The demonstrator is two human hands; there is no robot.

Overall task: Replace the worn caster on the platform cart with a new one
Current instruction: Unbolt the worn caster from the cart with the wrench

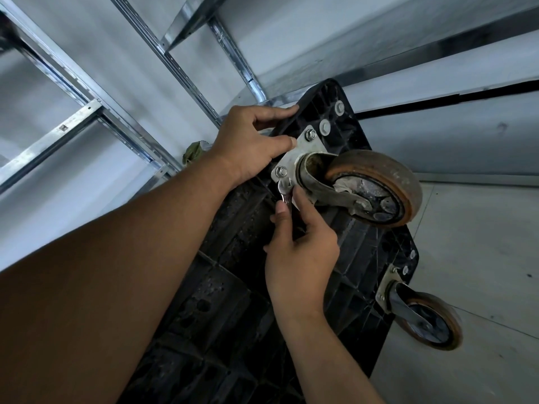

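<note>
The black platform cart (pixel 233 301) stands on its edge with its ribbed underside facing me. A worn caster (pixel 376 188) with a brown, dirty wheel is bolted to it through a metal plate (pixel 313 147). My left hand (pixel 250 141) grips the cart's top edge, thumb against the plate. My right hand (pixel 297 246) holds a small metal wrench (pixel 284 189), its head just below a bolt (pixel 281 171) at the plate's near corner. Another bolt (pixel 310 135) sits at the plate's upper corner.
A second caster (pixel 428 319) is mounted at the cart's lower right corner. Metal shelving uprights (pixel 163 59) stand behind and to the left. A crumpled green object (pixel 194 151) lies by the shelving. Pale floor panels (pixel 481 228) spread to the right.
</note>
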